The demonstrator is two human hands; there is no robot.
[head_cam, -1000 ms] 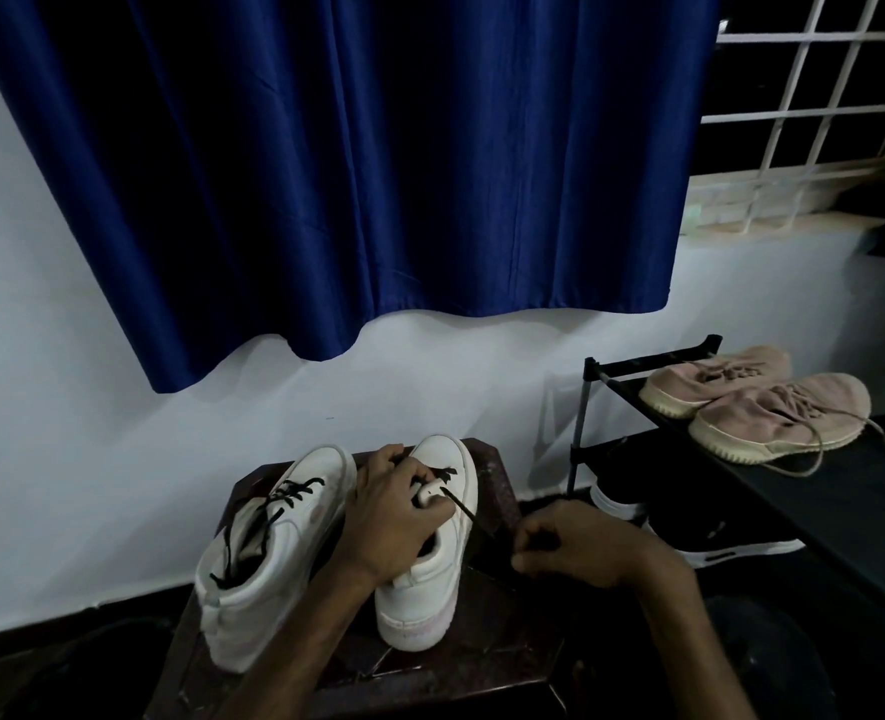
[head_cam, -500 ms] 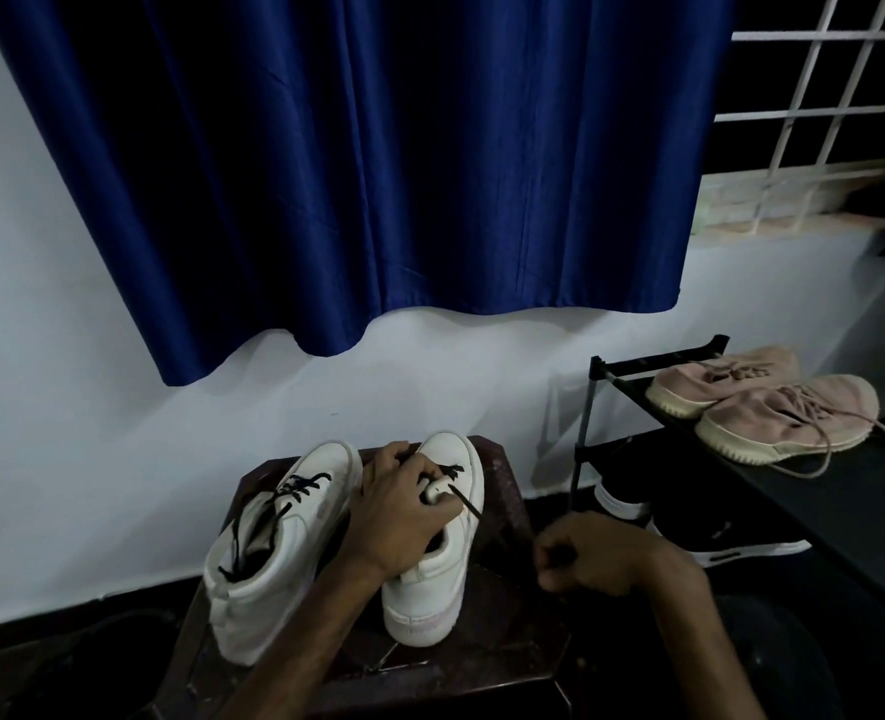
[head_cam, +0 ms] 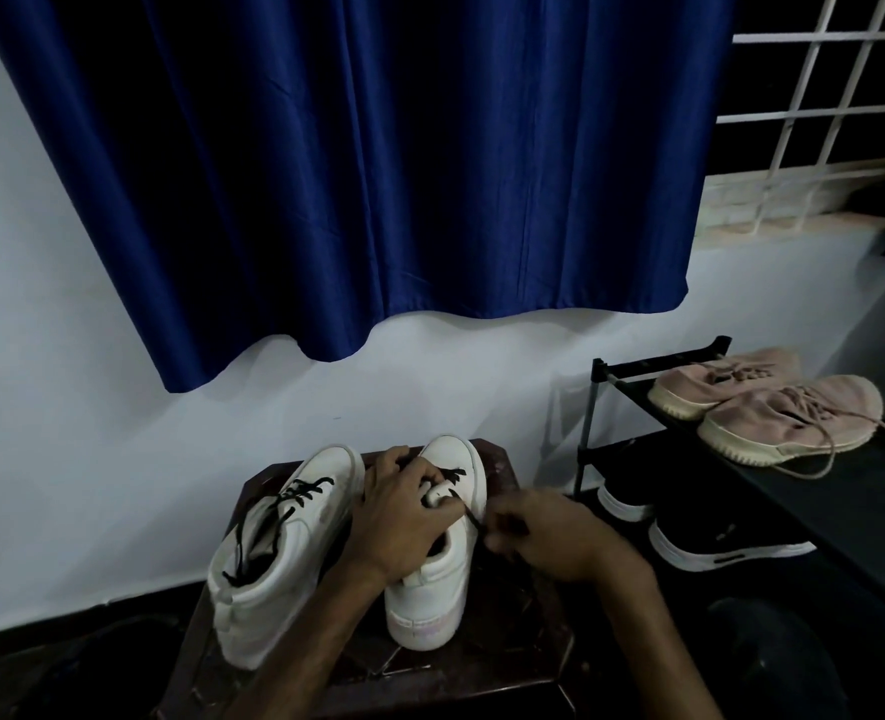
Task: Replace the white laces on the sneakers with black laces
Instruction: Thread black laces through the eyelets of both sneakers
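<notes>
Two white high-top sneakers stand on a dark wooden stool point(head_cam: 513, 662). The left sneaker point(head_cam: 279, 558) leans left and carries black laces point(head_cam: 294, 493) through its eyelets. My left hand point(head_cam: 404, 517) grips the right sneaker point(head_cam: 440, 589) around its tongue and upper. A black lace point(head_cam: 465, 511) runs from that sneaker's eyelets down to my right hand point(head_cam: 539, 532), which pinches it close beside the shoe. A few black crossings show near the right sneaker's toe.
A black shoe rack point(head_cam: 819, 491) stands to the right, with a pair of pink sneakers point(head_cam: 773, 418) on top and black sneakers point(head_cam: 710, 537) on the shelf below. A blue curtain point(head_cam: 378, 174) hangs over the white wall behind the stool.
My right hand has moved left, back toward the right sneaker, still pinching the black lace. My left hand keeps its hold on the shoe.
</notes>
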